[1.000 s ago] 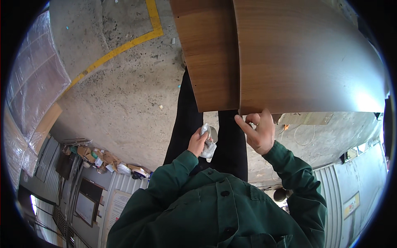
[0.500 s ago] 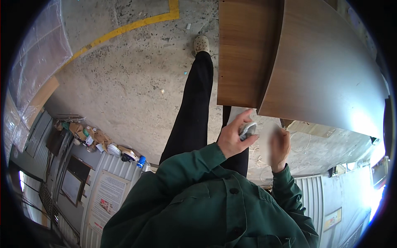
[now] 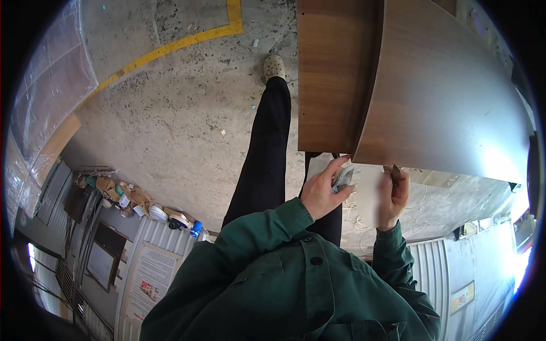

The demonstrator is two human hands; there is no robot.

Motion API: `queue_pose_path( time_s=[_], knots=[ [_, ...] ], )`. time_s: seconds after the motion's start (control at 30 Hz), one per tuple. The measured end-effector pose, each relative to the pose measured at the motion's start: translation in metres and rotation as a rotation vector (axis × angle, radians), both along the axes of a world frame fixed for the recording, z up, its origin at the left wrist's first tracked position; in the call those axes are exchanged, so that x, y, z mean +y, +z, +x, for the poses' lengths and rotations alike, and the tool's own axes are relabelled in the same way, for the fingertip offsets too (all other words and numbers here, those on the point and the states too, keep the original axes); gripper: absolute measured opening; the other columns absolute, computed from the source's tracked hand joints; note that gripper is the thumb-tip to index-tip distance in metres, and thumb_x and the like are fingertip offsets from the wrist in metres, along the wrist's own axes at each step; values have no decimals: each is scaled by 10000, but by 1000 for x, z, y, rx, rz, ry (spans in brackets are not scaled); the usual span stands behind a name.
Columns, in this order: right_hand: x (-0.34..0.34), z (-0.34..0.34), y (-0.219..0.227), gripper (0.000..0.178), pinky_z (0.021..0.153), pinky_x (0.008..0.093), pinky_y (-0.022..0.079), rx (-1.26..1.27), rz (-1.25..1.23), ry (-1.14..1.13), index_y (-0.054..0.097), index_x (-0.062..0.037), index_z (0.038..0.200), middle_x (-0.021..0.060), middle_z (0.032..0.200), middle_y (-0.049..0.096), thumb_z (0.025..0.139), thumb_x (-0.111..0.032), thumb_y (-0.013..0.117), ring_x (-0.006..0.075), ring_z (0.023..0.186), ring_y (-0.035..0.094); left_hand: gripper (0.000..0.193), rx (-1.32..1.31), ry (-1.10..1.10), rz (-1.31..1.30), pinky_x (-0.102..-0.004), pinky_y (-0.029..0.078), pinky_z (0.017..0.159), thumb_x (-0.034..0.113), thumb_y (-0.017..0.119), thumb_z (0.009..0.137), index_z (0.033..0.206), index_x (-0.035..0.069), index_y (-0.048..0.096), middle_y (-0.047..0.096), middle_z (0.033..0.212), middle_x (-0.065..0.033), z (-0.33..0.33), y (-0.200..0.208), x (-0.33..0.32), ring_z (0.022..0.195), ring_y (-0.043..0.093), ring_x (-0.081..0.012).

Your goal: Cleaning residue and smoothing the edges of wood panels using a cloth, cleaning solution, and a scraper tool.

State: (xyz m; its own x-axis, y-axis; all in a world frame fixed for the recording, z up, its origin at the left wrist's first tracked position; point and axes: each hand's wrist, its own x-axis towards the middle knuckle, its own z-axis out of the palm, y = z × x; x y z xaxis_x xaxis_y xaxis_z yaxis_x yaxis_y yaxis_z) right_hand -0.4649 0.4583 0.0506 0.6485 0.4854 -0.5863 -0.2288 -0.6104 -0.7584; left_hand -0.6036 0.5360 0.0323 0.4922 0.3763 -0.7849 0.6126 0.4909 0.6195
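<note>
My left hand (image 3: 323, 194) curls round a crumpled grey-white cloth (image 3: 343, 178), its forefinger reaching toward the near edge of a brown wood-grain board (image 3: 335, 79). Just below the near edge of a larger, glossier brown panel (image 3: 438, 91), my right hand (image 3: 393, 199) is closed. A small, thin, dark piece (image 3: 396, 174) juts up from its fingertips; I cannot make out its kind. Part of that hand is blurred. The larger panel overlaps the right side of the board.
Plastic-wrapped panels (image 3: 54, 74) stand at the far left. Cardboard and scraps (image 3: 128, 196) lie by the wall at lower left. A yellow line (image 3: 170, 46) crosses the concrete floor. Loose pale cords (image 3: 359, 221) lie below my hands, and a light wooden piece (image 3: 435, 177) sits beneath the larger panel.
My right hand has shifted slightly to the right and turned, so the dark piece at its fingertips shows. My left hand keeps the cloth and has barely moved. The whole view has shifted slightly.
</note>
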Motion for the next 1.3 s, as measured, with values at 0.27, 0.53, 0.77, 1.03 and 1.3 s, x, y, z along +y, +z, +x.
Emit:
queue_pose_path(
  time_s=[0.27, 0.53, 0.77, 1.03, 1.3],
  knots=[
    [3, 16, -1, 136, 503, 177, 316, -40, 70, -92, 509, -22, 999, 8, 752, 495, 876, -59, 464, 58, 568, 390, 354, 14, -446, -324, -366, 445, 670, 326, 592, 751, 1000, 76, 568, 593, 805, -181, -26, -16, -51, 765, 574, -317],
    [22, 32, -2, 114, 494, 187, 305, -26, 150, -258, 504, -5, 970, 12, 668, 446, 884, -64, 458, 68, 542, 378, 391, -631, 240, 284, -313, 374, 841, -22, 469, 784, 1152, 7, 338, 380, 1100, -135, 56, 43, 132, 984, 452, -206],
    [27, 30, -2, 101, 493, 187, 325, -31, 230, -383, 502, -1, 955, 15, 663, 448, 879, -57, 465, 69, 535, 396, 552, -89, -337, 1151, -464, 278, 997, 173, 592, 783, 1257, -7, 373, 174, 1355, -253, 84, -22, 69, 1225, 246, -429],
    [36, 54, 8, 93, 487, 177, 326, -35, 294, -482, 508, -15, 952, -4, 665, 447, 874, -55, 475, 58, 529, 398, 375, 312, -260, 1561, -535, 245, 964, 261, 409, 886, 1201, 69, 481, 327, 1343, -110, 162, -40, 156, 1205, 328, -352],
    [91, 136, -27, 195, 565, 193, 404, -497, 435, -387, 530, -10, 1045, 13, 803, 557, 854, -5, 492, 65, 651, 485, 471, 355, -483, 1281, -518, 156, 1004, 291, 390, 894, 1314, 80, 351, 208, 1408, -126, 96, -22, 50, 1262, 245, -356]
  ],
)
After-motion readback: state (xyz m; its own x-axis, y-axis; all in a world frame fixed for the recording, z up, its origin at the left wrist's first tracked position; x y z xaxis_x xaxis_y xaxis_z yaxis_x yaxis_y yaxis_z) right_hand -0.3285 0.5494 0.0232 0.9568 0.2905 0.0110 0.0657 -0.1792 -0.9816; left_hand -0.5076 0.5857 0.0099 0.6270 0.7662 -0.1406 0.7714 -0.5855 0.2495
